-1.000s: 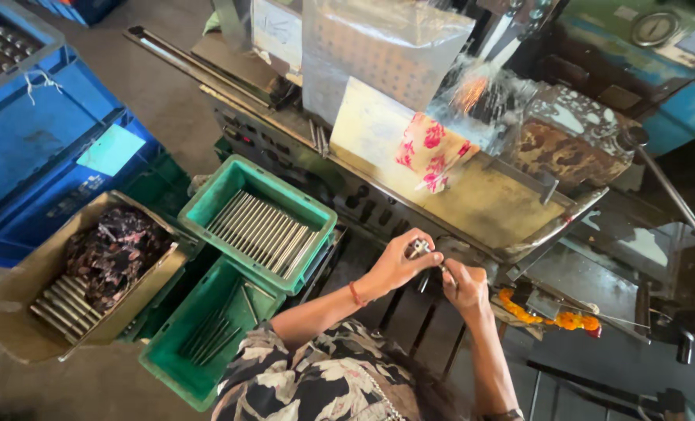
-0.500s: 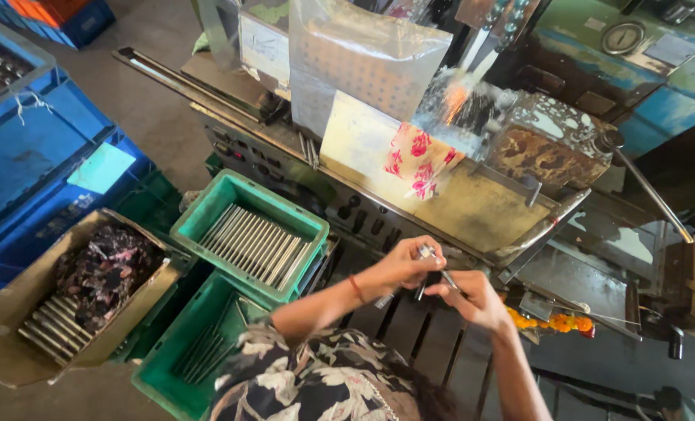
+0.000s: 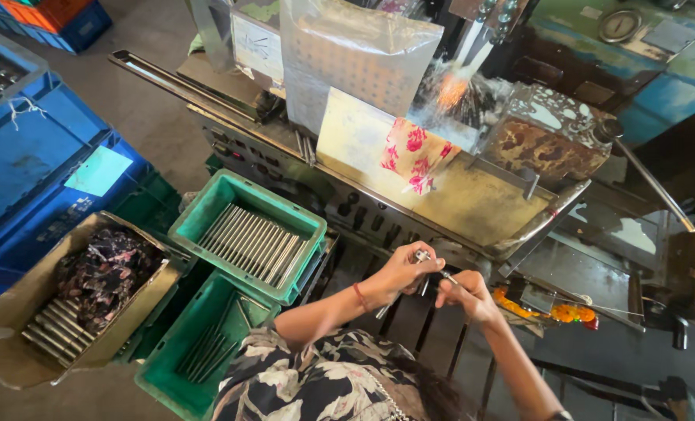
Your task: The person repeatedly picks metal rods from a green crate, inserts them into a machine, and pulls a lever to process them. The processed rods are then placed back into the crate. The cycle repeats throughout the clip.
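Nearest, the left hand (image 3: 400, 273) and right hand (image 3: 466, 290) meet, each grip closed on a thin grey metal rod (image 3: 421, 269) held between them above the dark slatted machine front (image 3: 410, 320). To the left a green plastic crate (image 3: 248, 234) holds similar rods; beyond lies the worn yellowish metal tray (image 3: 472, 204).

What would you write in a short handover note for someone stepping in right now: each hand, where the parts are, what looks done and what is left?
Left hand: closed on a thin metal rod, held in front of the machine.
Right hand: pinching the same rod at its other end.
Upper green crate: a row of rods laid side by side.
Lower green crate: only a few rods.
Cardboard box, far left: more rods under a dark cloth.
Done or left: which crate holds finished rods cannot be told.
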{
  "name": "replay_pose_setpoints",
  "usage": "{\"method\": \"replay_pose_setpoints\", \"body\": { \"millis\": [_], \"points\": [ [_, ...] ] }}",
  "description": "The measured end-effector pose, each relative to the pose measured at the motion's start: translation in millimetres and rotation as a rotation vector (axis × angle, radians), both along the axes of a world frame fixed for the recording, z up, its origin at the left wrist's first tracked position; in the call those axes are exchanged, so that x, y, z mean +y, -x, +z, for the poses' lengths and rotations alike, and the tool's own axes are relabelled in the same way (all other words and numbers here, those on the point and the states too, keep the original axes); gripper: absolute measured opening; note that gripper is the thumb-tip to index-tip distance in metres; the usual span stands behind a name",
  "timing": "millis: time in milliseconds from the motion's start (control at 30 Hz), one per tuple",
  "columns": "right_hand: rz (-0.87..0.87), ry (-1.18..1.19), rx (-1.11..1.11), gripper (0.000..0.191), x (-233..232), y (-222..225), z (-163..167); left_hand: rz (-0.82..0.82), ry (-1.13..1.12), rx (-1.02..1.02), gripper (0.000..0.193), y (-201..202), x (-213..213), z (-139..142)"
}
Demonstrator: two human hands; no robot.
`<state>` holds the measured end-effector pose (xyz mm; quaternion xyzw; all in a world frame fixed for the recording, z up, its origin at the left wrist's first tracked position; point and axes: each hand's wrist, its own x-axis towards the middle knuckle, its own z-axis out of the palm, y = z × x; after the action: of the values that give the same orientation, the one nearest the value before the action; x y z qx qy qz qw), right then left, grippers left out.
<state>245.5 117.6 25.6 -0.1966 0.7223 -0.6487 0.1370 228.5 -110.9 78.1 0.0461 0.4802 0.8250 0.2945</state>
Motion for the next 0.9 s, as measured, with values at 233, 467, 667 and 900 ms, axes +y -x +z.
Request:
{"method": "replay_pose_setpoints", "body": {
  "millis": [233, 467, 667, 900],
  "points": [
    [0.034, 0.056, -0.011, 0.045, 4.9, -14.3, -4.7, 0.014, 0.059, 0.197, 0.017, -2.1, 8.3, -14.3],
    [-0.386, -0.490, 0.306, 0.039, 19.1, -19.6, 9.1, -0.102, -0.195, -0.334, 0.011, 29.9, 41.4, -76.4],
    [-0.559, -0.485, 0.064, 0.040, 58.7, -58.1, -66.2, 0.393, -0.691, -0.791, 0.037, 45.2, 7.2, -152.2],
    [-0.558, -0.617, -0.111, 0.043, 87.6, -45.6, -87.5, 1.012, -0.746, -0.846, 0.048, 41.2, -45.8, -165.8]
  ]
}}
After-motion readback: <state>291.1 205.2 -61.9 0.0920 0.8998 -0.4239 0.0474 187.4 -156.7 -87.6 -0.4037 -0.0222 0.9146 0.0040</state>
